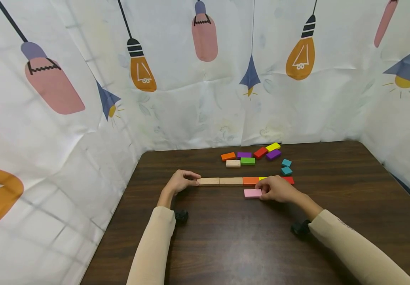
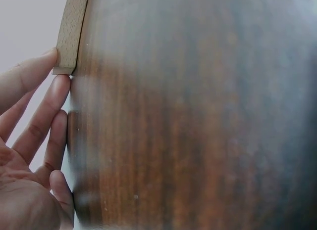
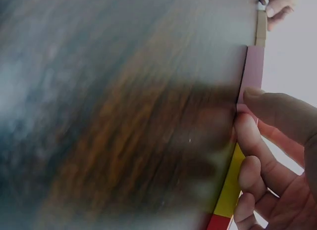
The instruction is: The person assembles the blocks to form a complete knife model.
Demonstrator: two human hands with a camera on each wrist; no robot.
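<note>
A straight row of blocks runs across the table: two plain wooden blocks at the left, then an orange block, a yellow block and a red block. My left hand is at the row's left end, its extended thumb and fingertips touching the end wooden block. Just in front of the row, my right hand pinches one end of a pink block between thumb and finger. That hand hides part of the row in the head view.
Behind the row lie loose blocks: orange, plain wood, green, purple, red, yellow and teal. A patterned cloth hangs around the dark wooden table.
</note>
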